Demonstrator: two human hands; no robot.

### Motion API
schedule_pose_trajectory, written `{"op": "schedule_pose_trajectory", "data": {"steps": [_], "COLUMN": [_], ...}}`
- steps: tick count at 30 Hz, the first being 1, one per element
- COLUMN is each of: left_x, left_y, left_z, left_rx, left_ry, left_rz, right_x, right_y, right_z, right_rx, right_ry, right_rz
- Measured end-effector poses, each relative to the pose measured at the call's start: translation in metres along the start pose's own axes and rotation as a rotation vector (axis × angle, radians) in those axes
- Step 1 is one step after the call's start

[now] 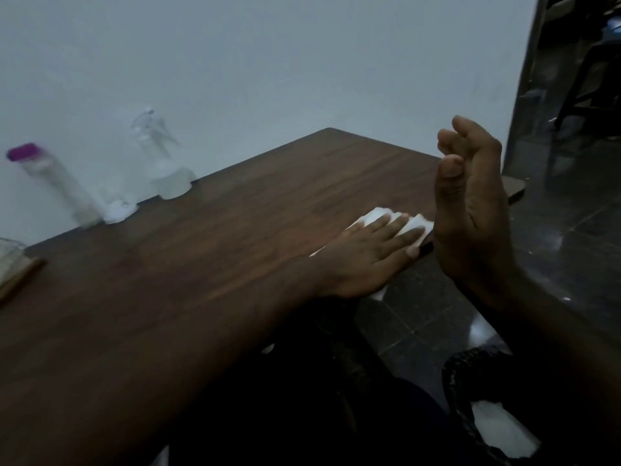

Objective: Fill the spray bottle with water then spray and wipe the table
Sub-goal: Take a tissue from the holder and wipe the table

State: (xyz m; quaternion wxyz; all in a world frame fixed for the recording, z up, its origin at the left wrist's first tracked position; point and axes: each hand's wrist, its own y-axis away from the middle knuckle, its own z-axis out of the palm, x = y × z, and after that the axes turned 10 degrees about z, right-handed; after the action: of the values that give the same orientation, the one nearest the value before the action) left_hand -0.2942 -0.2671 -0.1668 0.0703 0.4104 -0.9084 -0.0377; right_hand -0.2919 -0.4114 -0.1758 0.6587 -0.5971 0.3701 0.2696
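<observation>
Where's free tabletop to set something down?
Free: the broad middle of the table, between the wall-side row and the left hand, and the far corner past the spray bottle. Crowded: the wall edge (purple-capped bottle, small white item, spray bottle) and the right edge, where the left hand presses the cloth.

Hands: two – left hand (366, 253), right hand (470, 210).
Table (235, 264): one.
Bottles: two, far left – spray bottle (164, 163), purple-cap bottle (57, 186).
Small white lump (119, 210): one, between bottles.
Cloth (376, 215): one, right side of table.
Basket (452, 375): one, near right.
White sheet (500, 435) in basket: one.
Blurred thing (13, 264) at left edge: one, kind unclear.
</observation>
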Motion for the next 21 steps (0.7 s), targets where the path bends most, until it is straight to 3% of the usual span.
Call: {"op": "schedule_pose_trajectory", "data": {"steps": [7,11,15,21], "left_x": [-0.019,-0.017,-0.008,0.032], "left_y": [0.152,0.212,0.251,0.266], "left_z": [0.028,0.047,0.060,0.038], "left_rx": [0.007,0.058,0.190,0.391], "left_ry": [-0.072,-0.116,-0.170,0.080], "left_rz": [-0.241,-0.246,-0.251,-0.248], "right_x": [-0.024,-0.027,-0.031,-0.037], "right_y": [0.024,0.044,0.060,0.075], "right_z": [0.047,0.057,0.047,0.025], "right_rx": [-0.218,-0.383,-0.635,-0.947], "right_ry": [-0.003,0.059,0.279,0.363], "right_rz": [0.020,0.081,0.062,0.028]}}
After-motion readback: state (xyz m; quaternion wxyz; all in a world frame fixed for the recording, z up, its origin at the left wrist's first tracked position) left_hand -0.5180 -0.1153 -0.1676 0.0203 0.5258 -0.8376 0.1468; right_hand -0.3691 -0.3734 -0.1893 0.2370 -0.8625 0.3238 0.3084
